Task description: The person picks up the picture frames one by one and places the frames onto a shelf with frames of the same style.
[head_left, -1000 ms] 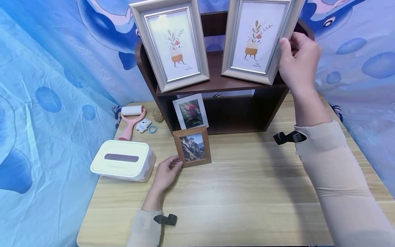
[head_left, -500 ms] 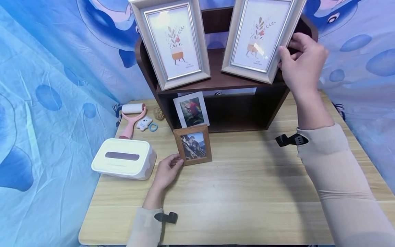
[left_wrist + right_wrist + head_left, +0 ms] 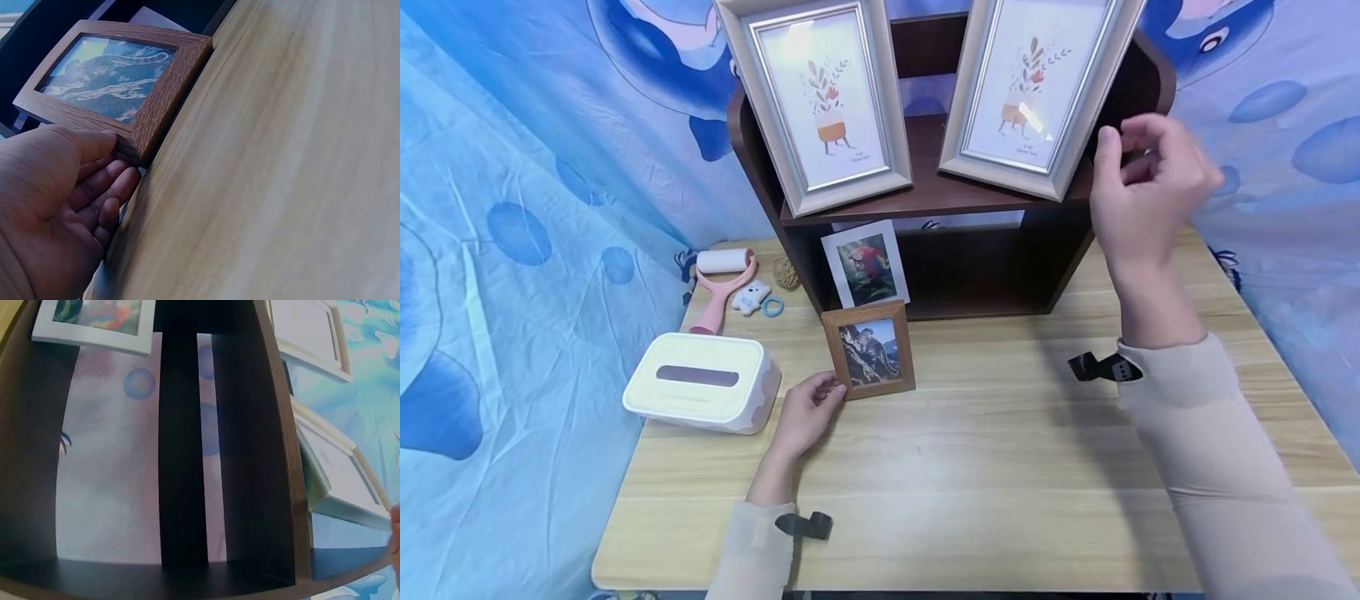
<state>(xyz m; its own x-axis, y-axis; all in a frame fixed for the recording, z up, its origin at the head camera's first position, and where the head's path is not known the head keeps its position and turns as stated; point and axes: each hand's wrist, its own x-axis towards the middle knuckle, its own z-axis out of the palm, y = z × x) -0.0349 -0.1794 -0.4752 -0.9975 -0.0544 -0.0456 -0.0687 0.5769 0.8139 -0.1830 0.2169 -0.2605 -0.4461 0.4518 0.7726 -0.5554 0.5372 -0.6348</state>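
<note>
My left hand pinches the lower left corner of a brown wooden photo frame, thumb in front and fingers curled behind. It stands tilted back on the table before a dark shelf; the left wrist view shows the same wooden frame close up. My right hand is raised just right of a silver picture frame, fingers loosely curled and holding nothing. That frame leans on the upper shelf with a similar silver picture frame to its left. A white-bordered parrot picture stands on the lower shelf, behind the wooden frame.
The dark brown shelf stands at the table's back. On the left are a white tissue box, a pink lint roller, a small white bear figure, a blue ring and a woven ball. Blue curtains surround the table.
My right hand has let go of the right silver frame and drawn back to the right and down. That frame leans slightly farther right than a second ago. The left hand keeps its hold.
</note>
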